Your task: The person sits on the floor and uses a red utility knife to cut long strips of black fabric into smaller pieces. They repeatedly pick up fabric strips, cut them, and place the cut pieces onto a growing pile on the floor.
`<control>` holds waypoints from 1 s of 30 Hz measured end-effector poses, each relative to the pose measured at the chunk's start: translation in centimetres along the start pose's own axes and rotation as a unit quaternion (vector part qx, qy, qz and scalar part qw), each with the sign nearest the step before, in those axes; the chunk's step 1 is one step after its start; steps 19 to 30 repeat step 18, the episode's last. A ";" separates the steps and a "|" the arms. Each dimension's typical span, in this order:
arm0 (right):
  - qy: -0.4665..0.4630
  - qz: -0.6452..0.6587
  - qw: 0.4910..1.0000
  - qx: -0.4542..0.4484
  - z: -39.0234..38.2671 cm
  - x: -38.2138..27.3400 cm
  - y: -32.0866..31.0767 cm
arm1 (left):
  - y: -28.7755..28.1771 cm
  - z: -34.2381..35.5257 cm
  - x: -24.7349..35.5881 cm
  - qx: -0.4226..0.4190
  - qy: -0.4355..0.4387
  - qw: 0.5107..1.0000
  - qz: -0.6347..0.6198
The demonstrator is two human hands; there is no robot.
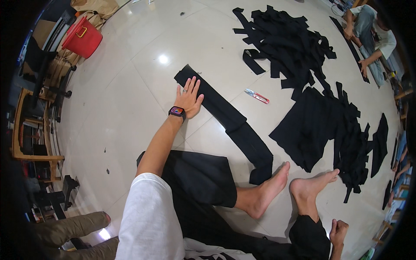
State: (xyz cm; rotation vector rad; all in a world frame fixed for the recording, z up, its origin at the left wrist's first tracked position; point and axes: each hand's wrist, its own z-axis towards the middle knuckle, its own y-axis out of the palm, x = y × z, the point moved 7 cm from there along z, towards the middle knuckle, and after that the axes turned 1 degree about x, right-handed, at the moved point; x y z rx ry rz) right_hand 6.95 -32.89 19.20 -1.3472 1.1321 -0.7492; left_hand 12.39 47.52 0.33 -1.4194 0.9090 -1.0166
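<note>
My left hand (190,100), a dark smartwatch (177,112) on its wrist, lies flat with fingers spread on the upper end of a long black fabric strip (223,113). The strip is layered, overlaps itself partway down, and bends near my left foot (264,195). At the lower right, beside my right leg, my right hand (339,232) is curled into a fist; nothing shows sticking out of it. Red-handled thread snips (257,96) rest on the floor to the right of the strip, apart from both hands.
A tangled heap of black fabric pieces (290,43) lies far right of centre. More black fabric (310,125) spreads near my right foot (314,186). At the upper right another person (375,39) touches a black strip (350,50). A red bucket (82,38) and wooden frame (39,157) stand left.
</note>
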 end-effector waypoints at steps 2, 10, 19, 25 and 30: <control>0.000 -0.019 1.000 0.025 -0.9 2.4 -0.5 | 0.1 -0.2 -0.3 0.002 -0.001 1.000 0.001; 0.099 -0.085 0.992 0.006 -4.2 12.9 -3.5 | 0.3 0.1 0.0 0.008 0.005 1.000 -0.003; 0.177 0.252 0.777 -0.549 2.8 -8.7 3.1 | 0.3 0.0 -0.1 0.009 0.002 1.000 0.020; 0.177 0.252 0.777 -0.549 2.8 -8.7 3.1 | 0.3 0.0 -0.1 0.009 0.002 1.000 0.020; 0.177 0.252 0.777 -0.549 2.8 -8.7 3.1 | 0.3 0.0 -0.1 0.009 0.002 1.000 0.020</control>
